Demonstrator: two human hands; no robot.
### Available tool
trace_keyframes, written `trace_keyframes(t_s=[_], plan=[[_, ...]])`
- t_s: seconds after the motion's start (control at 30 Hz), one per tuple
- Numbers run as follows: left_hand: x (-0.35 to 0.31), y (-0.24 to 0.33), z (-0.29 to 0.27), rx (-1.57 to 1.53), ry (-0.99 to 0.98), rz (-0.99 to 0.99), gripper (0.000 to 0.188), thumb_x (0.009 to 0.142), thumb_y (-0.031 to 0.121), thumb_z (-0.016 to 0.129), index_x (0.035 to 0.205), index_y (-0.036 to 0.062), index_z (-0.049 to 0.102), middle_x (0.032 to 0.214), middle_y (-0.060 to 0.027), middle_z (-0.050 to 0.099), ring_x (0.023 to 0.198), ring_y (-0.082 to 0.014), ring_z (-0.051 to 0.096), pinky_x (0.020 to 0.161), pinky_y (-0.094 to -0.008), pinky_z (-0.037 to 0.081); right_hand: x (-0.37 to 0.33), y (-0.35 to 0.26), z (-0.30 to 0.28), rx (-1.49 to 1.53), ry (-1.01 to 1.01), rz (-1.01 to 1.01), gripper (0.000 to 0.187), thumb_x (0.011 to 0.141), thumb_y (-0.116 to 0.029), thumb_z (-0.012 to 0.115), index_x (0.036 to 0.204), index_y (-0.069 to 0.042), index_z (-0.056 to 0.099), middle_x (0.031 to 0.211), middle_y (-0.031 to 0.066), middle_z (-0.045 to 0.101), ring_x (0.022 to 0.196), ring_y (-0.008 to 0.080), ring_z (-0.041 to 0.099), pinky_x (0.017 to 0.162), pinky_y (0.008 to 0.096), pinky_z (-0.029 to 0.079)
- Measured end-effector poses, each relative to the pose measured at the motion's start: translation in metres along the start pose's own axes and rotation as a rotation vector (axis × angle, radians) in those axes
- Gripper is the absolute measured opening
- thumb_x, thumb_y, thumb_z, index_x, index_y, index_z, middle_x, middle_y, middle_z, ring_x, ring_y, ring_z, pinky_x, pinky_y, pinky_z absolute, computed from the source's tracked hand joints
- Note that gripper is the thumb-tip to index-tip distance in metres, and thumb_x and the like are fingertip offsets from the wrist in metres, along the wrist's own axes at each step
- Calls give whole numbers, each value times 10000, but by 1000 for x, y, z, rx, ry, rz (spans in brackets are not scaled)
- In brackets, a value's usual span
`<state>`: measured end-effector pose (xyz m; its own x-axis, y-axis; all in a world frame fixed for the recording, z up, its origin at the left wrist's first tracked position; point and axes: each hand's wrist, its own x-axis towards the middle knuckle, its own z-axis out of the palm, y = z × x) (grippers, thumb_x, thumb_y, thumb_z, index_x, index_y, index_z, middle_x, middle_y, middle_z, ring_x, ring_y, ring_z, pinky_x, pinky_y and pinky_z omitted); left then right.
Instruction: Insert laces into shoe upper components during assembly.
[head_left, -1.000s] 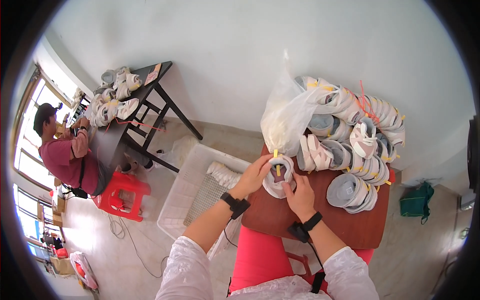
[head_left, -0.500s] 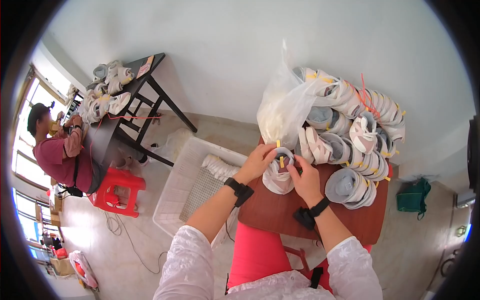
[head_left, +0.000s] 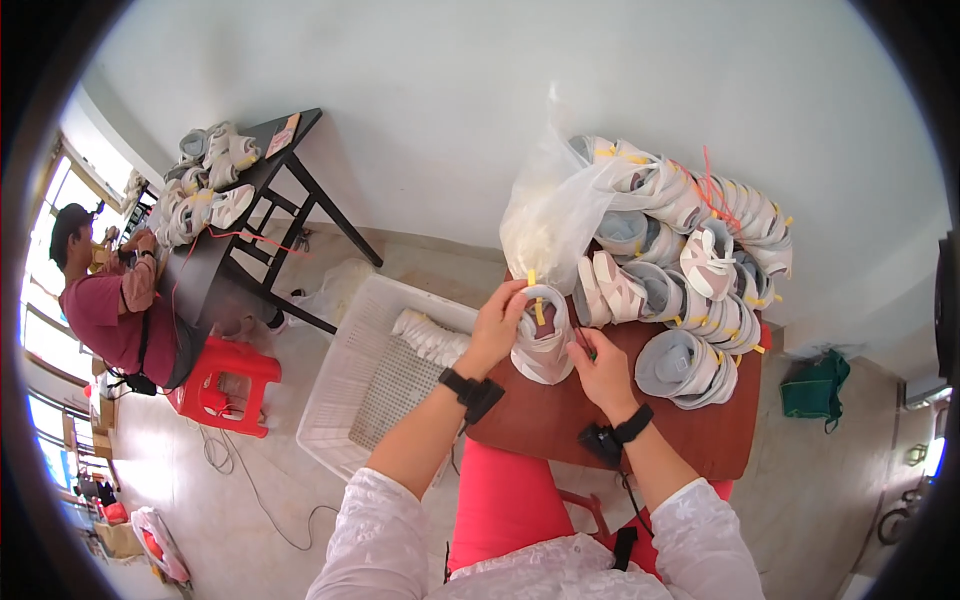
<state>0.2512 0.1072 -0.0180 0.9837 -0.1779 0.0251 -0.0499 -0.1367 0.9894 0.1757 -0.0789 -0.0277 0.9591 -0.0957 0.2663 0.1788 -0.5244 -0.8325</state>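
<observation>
A pale shoe upper point(head_left: 545, 357) with a mauve tongue stands near the table's left edge, its grey-lined collar facing up and yellow tabs showing at the opening. My left hand point(head_left: 495, 325) is closed on the left side of its collar. Just right of the same upper is my right hand point(head_left: 604, 372), fingers pinched around a thin dark object that is too small to name. Behind the upper lies a bulging clear plastic bag point(head_left: 545, 225). More uppers point(head_left: 690, 368) are nested in rows to the right, many with yellow tabs.
The brown table point(head_left: 640, 440) bears the stacks. Left of it stands a white plastic crate point(head_left: 325, 400) with nested pale pieces inside. Farther left, a co-worker point(head_left: 115, 310) sits on a red stool point(head_left: 225, 385) at a black table point(head_left: 215, 275). A green bag point(head_left: 815, 388) lies at right.
My right hand has come off the collar and moved down, a thin dark object now showing at its fingers. The upper's opening faces me more widely; my left hand still grips it.
</observation>
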Motion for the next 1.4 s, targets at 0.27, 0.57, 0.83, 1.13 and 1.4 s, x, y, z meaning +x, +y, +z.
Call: trace_keyframes(t_s=[0.27, 0.57, 0.83, 1.13, 1.4], plan=[[-51, 36, 12, -1125, -264, -217, 396, 1015, 307, 363, 1265, 22, 478, 1283, -130, 523, 1181, -251, 519, 1009, -411, 421, -22, -60, -32, 1120, -209, 675, 286, 894, -209, 656, 1096, -33, 556, 757, -54, 504, 495, -18, 322, 407, 165, 220], [-95, 41, 12, -1150, -507, -251, 458, 874, 251, 640, 1259, 42, 509, 1230, -117, 575, 1106, -230, 584, 950, -387, 495, -39, -92, -76, 918, -334, 686, 238, 869, -217, 689, 975, -45, 563, 687, -77, 474, 479, -21, 301, 397, 176, 192], [-110, 57, 27, -988, -446, -288, 392, 837, 140, 673, 1193, 38, 544, 1116, -70, 605, 958, -158, 618, 791, -281, 538, -64, -103, -94, 1277, -360, 742, 256, 872, -205, 682, 998, -44, 528, 727, -48, 507, 485, -17, 325, 401, 171, 210], [-153, 87, 68, -1270, -220, -102, 553, 934, 343, 560, 1353, 33, 372, 1316, -73, 491, 1205, -212, 480, 1043, -388, 378, -99, -92, -64, 903, 185, 570, 261, 873, -142, 672, 1054, -41, 514, 794, -30, 539, 506, -8, 374, 404, 165, 241], [-150, 100, 53, -891, -321, -210, 521, 865, 179, 681, 1306, 43, 439, 1216, -45, 568, 1104, -159, 549, 954, -344, 443, -81, -61, -110, 1687, -505, 594, 366, 891, -346, 645, 1097, -56, 560, 732, -50, 550, 463, -3, 334, 433, 183, 293]])
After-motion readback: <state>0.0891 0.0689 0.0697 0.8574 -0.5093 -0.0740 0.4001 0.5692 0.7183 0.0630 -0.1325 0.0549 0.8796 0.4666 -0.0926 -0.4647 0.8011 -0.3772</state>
